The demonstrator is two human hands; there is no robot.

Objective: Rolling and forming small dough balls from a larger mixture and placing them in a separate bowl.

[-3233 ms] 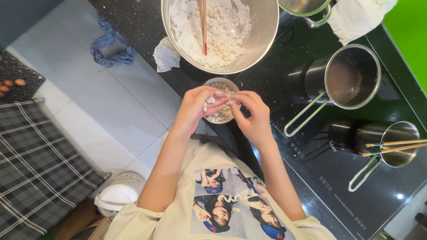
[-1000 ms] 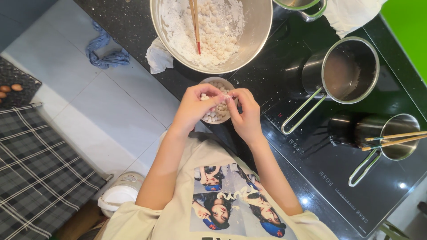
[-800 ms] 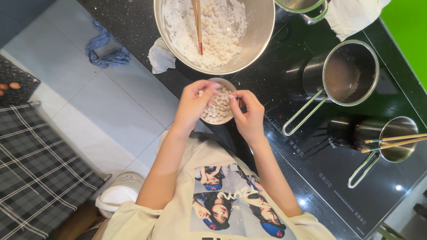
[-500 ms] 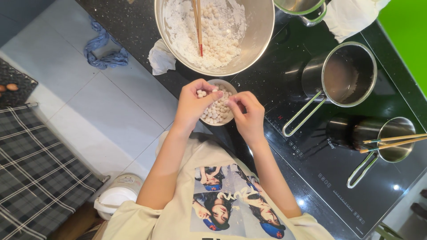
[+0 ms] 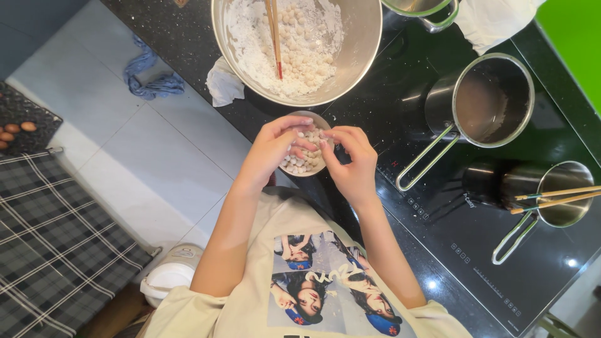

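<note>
Head camera is looking straight down at the left hand (image 5: 269, 153) and the right hand (image 5: 352, 164), which are meeting over a small round bowl of pale, floury dough balls (image 5: 305, 161) sitting at the edge of a glossy black cooktop (image 5: 476, 244). Both hands are curling their fingers inward, fingertips pinching together around something tiny; what exactly they are gripping cannot be told. Just beyond the small bowl, a large brushed-steel mixing bowl (image 5: 360, 44) is holding powdery white flour and more little balls, with red-tipped wooden chopsticks (image 5: 274, 34) leaning in it. A crumpled white cloth (image 5: 224, 82) is lying beside it. To the right, a steel saucepan with a wire handle (image 5: 491, 100) and a smaller steel pot carrying chopsticks (image 5: 563, 194) are standing well apart from the hands.
</note>
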